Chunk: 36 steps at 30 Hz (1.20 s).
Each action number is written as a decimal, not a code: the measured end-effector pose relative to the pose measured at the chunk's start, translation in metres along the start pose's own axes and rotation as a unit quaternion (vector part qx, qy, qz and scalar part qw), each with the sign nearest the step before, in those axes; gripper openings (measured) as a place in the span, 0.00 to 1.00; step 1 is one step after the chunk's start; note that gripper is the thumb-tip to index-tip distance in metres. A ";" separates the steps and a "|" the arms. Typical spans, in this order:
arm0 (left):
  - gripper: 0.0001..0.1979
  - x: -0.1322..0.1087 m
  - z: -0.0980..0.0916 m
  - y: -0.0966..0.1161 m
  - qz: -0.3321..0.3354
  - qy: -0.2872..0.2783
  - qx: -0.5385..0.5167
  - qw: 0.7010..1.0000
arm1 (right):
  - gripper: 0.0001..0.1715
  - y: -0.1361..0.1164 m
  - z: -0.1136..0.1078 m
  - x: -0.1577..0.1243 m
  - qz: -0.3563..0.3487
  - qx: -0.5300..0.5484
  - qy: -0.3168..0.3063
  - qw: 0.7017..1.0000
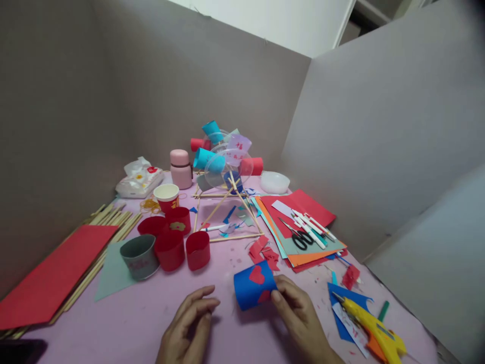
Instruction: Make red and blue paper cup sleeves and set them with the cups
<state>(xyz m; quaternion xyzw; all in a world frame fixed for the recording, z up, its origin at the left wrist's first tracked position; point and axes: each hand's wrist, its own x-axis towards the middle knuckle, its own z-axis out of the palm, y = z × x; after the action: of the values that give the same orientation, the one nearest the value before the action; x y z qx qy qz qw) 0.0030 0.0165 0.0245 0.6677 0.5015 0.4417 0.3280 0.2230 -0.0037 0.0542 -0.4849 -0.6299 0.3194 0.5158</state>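
Note:
My right hand (297, 309) pinches the right end of a blue paper cylinder (244, 289) between thumb and fingers. Red paper hearts (257, 274) decorate its side. To the left, my left hand (192, 322) rests above the pink tabletop with curved fingers apart, holding nothing. Beyond it stand several red paper cylinders (169, 251) and a grey one (139, 259). Farther back is a wheel-like model of wooden sticks (215, 210) and clear plastic discs (229, 169), carrying blue and red cylinders. Red paper scraps (265, 252) lie just behind the blue cylinder.
A yellow glue gun (373, 326) lies on blue paper at the right. Black-handled scissors (301, 239) and white pens (311, 230) rest on coloured paper sheets. At left are wooden sticks under red paper (56, 278). A pink flask (181, 172), paper cup (166, 196) and tissue pack (139, 183) stand behind.

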 end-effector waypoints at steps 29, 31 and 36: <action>0.31 0.004 0.002 -0.004 0.032 -0.105 -0.111 0.988 | 0.39 0.005 0.040 0.039 0.092 0.042 -0.167 0.981; 0.29 0.005 0.002 -0.005 0.034 -0.094 -0.109 0.989 | 0.32 0.004 0.042 0.041 0.086 0.060 -0.174 0.979; 0.31 0.004 0.005 -0.005 0.029 -0.067 -0.113 0.991 | 0.30 -0.004 0.046 0.043 0.080 0.088 -0.189 0.975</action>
<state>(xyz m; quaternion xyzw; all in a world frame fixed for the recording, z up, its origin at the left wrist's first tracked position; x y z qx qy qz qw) 0.0056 0.0215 0.0189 0.6689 0.4058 0.4589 0.4211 0.1782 0.0398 0.0599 -0.4172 -0.6447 0.4998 0.4006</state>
